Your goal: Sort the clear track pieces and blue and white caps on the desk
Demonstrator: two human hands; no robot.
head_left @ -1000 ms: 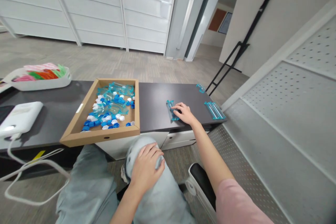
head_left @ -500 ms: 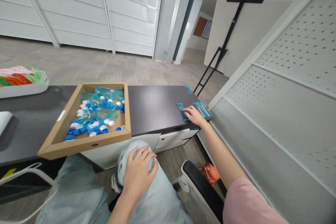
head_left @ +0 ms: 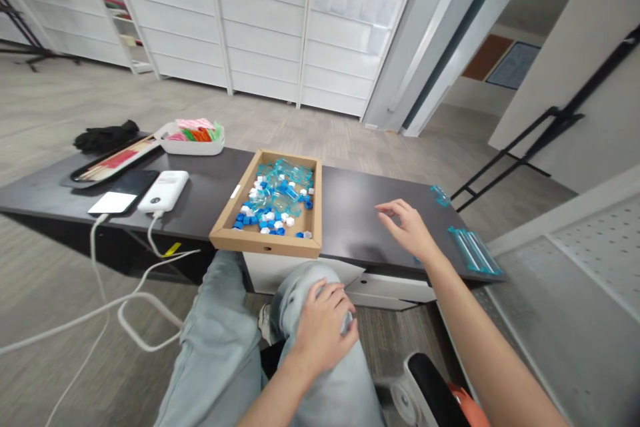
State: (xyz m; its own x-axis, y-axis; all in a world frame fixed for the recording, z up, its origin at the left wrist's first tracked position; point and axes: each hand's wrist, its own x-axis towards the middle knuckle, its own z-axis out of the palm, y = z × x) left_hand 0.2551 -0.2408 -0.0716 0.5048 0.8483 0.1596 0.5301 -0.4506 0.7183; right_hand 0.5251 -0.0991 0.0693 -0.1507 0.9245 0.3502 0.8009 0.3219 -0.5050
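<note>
My right hand (head_left: 407,228) hovers over the dark table (head_left: 350,213), fingers spread and holding nothing. A sliver of a clear blue piece shows just under its wrist. My left hand (head_left: 323,327) rests flat on my knee, fingers apart. A cardboard tray (head_left: 227,230) with clear blue plastic pieces and several blue and white caps sits left of my right hand. A stack of clear blue strips (head_left: 474,250) lies near the table's right end, and a small blue piece (head_left: 441,195) lies at the far right edge.
On the table's left are a white power bank (head_left: 163,191), a phone (head_left: 113,203), a white tub of coloured items (head_left: 191,135) and a dark flat tray (head_left: 107,163). White cables (head_left: 120,293) hang to the floor. A perforated white panel (head_left: 585,280) stands on the right.
My right hand has let go of the clear blue piece by the strips and lifted leftwards over the table. My head has turned left, showing more of the table's left side.
</note>
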